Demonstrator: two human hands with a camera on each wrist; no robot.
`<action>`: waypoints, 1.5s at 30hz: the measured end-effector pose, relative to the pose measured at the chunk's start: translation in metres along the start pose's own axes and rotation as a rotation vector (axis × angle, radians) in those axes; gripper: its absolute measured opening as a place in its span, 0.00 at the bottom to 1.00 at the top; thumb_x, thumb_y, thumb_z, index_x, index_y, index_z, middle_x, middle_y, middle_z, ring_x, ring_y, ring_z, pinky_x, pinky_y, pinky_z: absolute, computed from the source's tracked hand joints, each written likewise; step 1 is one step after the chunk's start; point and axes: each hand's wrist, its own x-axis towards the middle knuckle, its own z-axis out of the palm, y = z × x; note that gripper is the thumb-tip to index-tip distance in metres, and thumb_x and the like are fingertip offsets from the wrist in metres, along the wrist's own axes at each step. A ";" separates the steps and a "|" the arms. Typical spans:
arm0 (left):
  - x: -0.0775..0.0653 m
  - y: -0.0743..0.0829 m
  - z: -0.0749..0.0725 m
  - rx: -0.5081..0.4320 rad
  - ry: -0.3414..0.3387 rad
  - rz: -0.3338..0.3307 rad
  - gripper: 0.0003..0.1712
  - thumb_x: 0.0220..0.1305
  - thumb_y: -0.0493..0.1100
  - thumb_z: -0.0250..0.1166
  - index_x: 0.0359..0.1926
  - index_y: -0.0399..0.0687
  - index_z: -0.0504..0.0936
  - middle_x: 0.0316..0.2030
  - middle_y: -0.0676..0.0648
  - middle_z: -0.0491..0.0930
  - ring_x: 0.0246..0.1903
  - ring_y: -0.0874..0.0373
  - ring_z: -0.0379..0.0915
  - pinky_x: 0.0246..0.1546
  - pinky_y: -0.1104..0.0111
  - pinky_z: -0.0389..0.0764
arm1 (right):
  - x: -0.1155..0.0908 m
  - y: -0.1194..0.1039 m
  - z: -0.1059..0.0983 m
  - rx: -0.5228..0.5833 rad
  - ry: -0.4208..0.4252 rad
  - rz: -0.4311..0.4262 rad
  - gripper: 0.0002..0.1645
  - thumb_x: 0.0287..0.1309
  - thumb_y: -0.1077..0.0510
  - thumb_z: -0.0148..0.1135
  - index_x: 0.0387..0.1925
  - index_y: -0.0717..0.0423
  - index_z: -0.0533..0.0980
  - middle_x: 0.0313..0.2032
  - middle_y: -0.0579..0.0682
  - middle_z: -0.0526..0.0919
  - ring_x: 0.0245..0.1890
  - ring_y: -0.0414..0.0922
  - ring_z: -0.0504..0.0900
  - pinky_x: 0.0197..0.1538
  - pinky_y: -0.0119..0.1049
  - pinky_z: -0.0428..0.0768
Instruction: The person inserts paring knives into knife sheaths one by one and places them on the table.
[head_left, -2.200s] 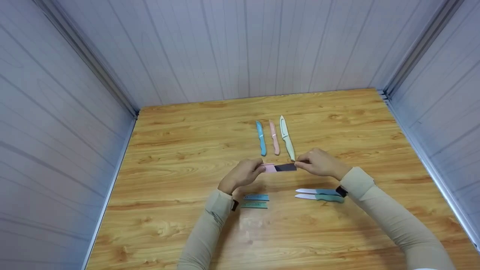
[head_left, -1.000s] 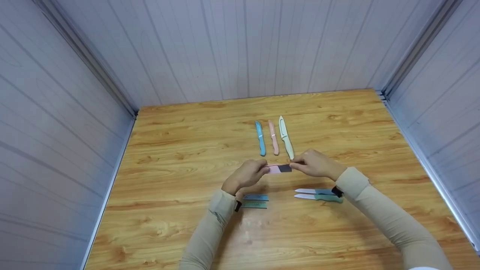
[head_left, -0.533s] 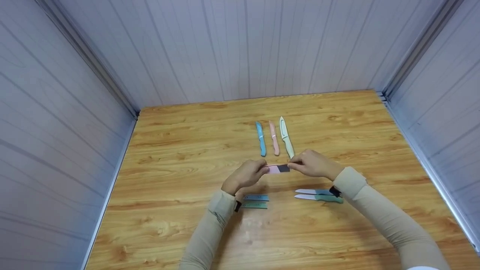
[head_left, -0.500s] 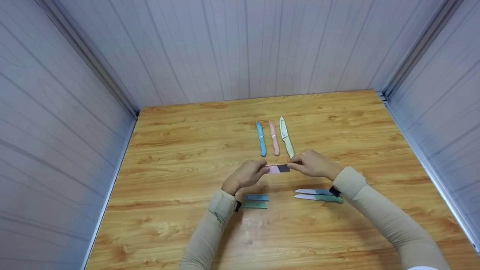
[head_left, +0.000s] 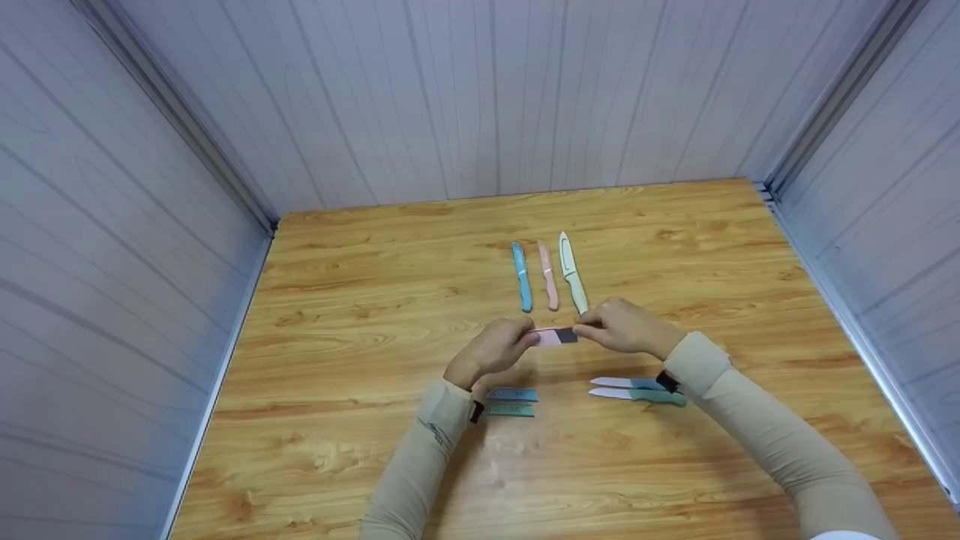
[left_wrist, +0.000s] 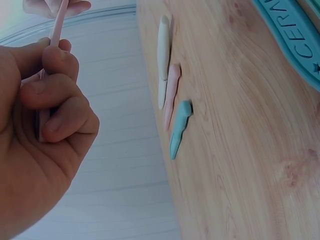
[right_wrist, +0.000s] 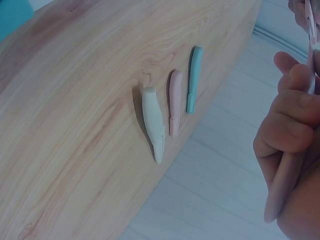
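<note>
Watching someone's left hand [head_left: 491, 349] clamp a pink sheath [head_left: 548, 338] while their right hand [head_left: 626, 326] grips a pink knife [head_left: 568, 335], blade partway in, above mid-counter [head_left: 360, 315]. Three sheathed knives [head_left: 550, 281] sit just far of it, two bare knives [head_left: 613, 393] near right lol.

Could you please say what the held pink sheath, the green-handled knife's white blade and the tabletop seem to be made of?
Pink sheath: likely satin plastic, smooth and evenly coloured.
White blade: perhaps ceramic, opaque without mirror shine; coated metal remains possible.
Tabletop: apparently wood or wood-look laminate, grained with glossy highlights.
</note>
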 end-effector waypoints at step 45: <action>0.002 0.004 0.001 0.019 -0.008 -0.058 0.15 0.74 0.48 0.48 0.38 0.45 0.76 0.27 0.53 0.73 0.24 0.62 0.64 0.27 0.71 0.66 | 0.007 -0.005 0.000 -0.013 0.000 -0.005 0.18 0.68 0.48 0.52 0.38 0.54 0.83 0.20 0.44 0.79 0.17 0.35 0.69 0.25 0.34 0.71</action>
